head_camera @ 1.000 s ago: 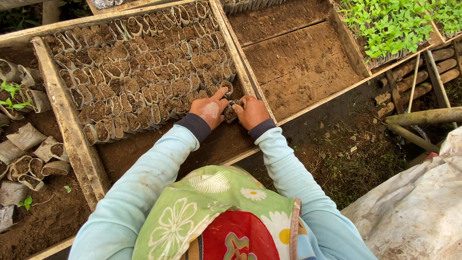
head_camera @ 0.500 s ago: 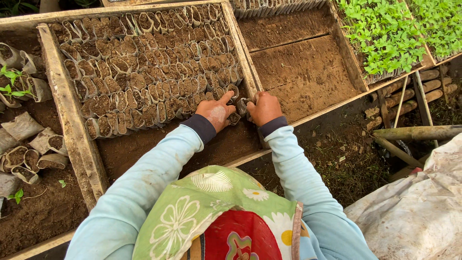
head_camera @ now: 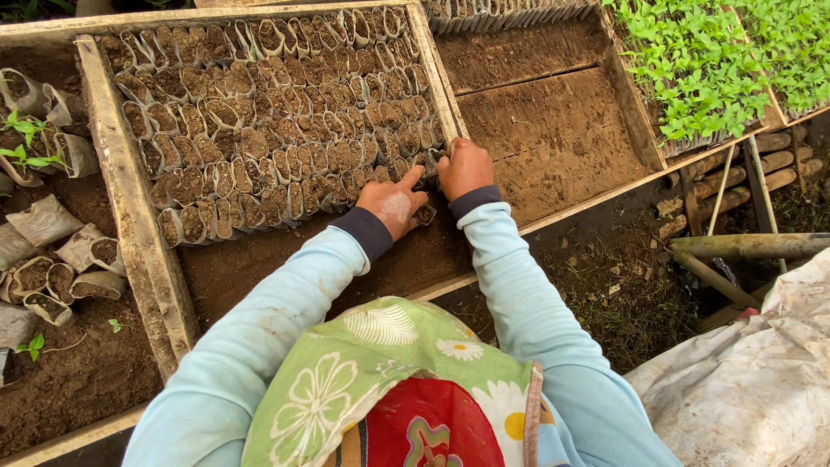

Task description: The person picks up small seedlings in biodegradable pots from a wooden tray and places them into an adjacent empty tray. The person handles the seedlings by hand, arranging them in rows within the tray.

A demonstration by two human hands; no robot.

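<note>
Both my hands meet at the near right corner of a block of small soil-filled seedling bags [head_camera: 268,112] packed in rows inside a wooden-framed bed [head_camera: 130,207]. My left hand [head_camera: 393,203] rests on the soil with its fingers on a bag at the block's front edge. My right hand [head_camera: 464,166] is closed around a small bag [head_camera: 435,158] beside the wooden divider. Light blue sleeves cover both arms, and a floral cloth lies over my lap.
A bare soil bed [head_camera: 545,121] lies right of the divider. Green seedlings [head_camera: 718,60] fill trays at the far right. Loose bags [head_camera: 52,259] lie in the left bed. Bamboo poles [head_camera: 743,246] and a white sack [head_camera: 752,380] sit at lower right.
The view has shifted a little. Both hands have stayed at the same corner of the bag block, fingers working a bag into the row.
</note>
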